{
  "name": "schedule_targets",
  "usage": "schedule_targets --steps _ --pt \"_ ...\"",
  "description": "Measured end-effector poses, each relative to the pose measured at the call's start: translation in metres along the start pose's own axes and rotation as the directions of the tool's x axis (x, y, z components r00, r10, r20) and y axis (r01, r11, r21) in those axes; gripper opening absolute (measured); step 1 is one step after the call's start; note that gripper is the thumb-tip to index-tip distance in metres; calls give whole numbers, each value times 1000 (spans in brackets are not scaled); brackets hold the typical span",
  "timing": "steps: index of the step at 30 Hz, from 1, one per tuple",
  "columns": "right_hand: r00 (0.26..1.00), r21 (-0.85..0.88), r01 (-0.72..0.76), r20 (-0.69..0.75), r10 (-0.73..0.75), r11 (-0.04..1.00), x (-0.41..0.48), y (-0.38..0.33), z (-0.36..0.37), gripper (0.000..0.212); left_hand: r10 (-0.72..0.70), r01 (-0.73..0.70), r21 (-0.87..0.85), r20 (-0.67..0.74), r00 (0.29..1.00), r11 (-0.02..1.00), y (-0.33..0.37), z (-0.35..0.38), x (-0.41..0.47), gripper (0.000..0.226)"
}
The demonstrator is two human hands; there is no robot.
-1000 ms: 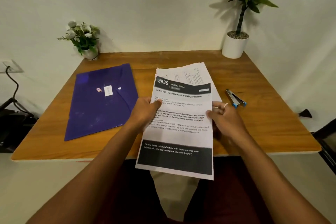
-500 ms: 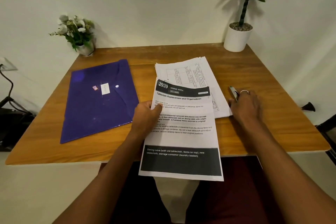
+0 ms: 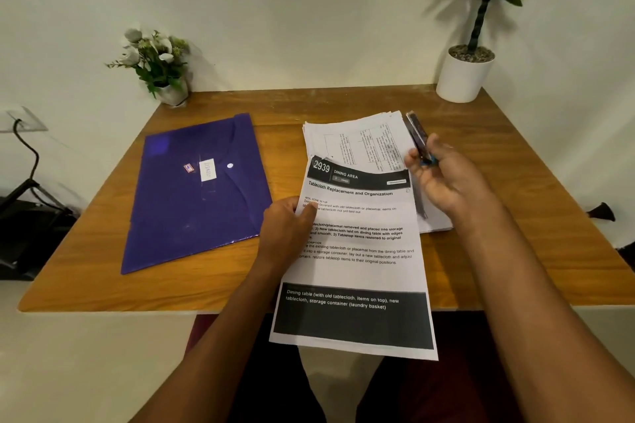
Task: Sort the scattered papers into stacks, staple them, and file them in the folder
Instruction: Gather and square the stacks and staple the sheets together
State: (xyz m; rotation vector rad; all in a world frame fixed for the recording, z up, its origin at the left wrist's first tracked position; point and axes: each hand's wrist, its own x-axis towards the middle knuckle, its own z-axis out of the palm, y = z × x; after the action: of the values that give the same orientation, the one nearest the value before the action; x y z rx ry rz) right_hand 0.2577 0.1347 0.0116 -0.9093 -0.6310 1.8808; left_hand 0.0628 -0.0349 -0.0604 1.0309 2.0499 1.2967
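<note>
Head camera: paperwork at the wooden worktop.
Left hand pinched the printed sheets by one edge; right hand gripped the stapler above the paper stack.

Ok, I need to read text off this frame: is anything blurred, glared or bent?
Head view: the held sheet has sharp bold print and soft small print. Head view: the stapler in the right hand is smeared. Head view: the folder shows faint sheen. Head view: the table edges bow from the wide-angle lens.
</note>
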Motion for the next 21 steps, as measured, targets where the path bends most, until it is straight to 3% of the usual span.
schedule_targets --steps 2,6,9,13,15,21 --pt "993 233 -100 77 84 967 1 8 3 31 5 -5 -3 0 1000 1000 1 0 0 14" --pt "973 263 -172 195 122 949 6 27 15 29 12 -12 18 -9 1000 1000 0 0 1 17" --pt "964 68 -156 227 137 985 8 38 24 23 7 -7 33 -5 1000 999 -2 1 2 23" --pt "975 -308 75 222 -5 949 18 51 30 22 10 -10 25 4 1000 1000 -1 0 1 21" --pt "966 -367 125 257 -28 922 21 55 30 35 12 -12 13 8 1000 1000 -1 1 0 21" --pt "927 -406 188 375 -24 894 32 62 26 35 4 -3 -9 16 1000 1000 -1 2 -1 23"
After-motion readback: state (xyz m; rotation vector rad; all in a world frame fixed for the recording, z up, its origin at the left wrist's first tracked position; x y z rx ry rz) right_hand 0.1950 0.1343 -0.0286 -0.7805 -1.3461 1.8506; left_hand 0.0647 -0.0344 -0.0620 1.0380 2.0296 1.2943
